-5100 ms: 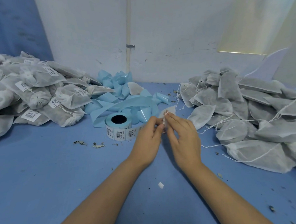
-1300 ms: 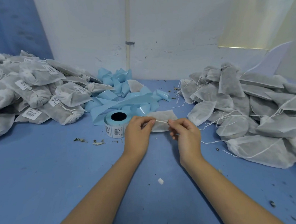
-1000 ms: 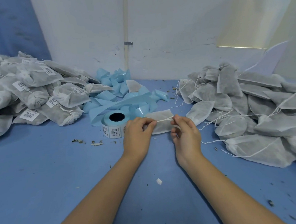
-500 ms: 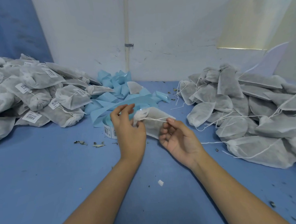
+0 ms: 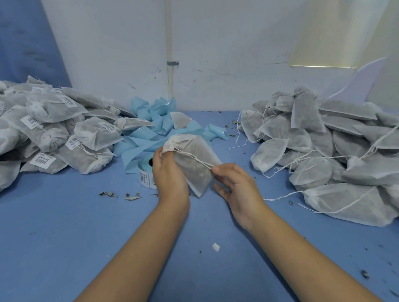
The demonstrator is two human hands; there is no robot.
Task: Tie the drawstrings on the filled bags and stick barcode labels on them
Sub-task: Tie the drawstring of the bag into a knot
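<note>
A filled white mesh bag (image 5: 195,161) is lifted above the blue table, its gathered neck at the upper left. My left hand (image 5: 168,175) grips the bag just under that neck. My right hand (image 5: 237,187) pinches the ends of the white drawstring (image 5: 194,156), which runs taut across the bag's face. Behind my left hand stands the roll of barcode labels (image 5: 146,174), partly hidden.
A heap of tied, labelled bags (image 5: 43,136) fills the left. Untied bags with loose strings (image 5: 332,153) are piled on the right. Blue backing strips (image 5: 155,130) lie behind the roll by the white wall. Leaf crumbs (image 5: 120,195) and a paper scrap (image 5: 215,247) dot the table (image 5: 60,239).
The bag was flat with both hands pulling the string sideways. My left hand has now lifted it by the cinched neck and tilted it upright; my right hand draws the string down to the right.
</note>
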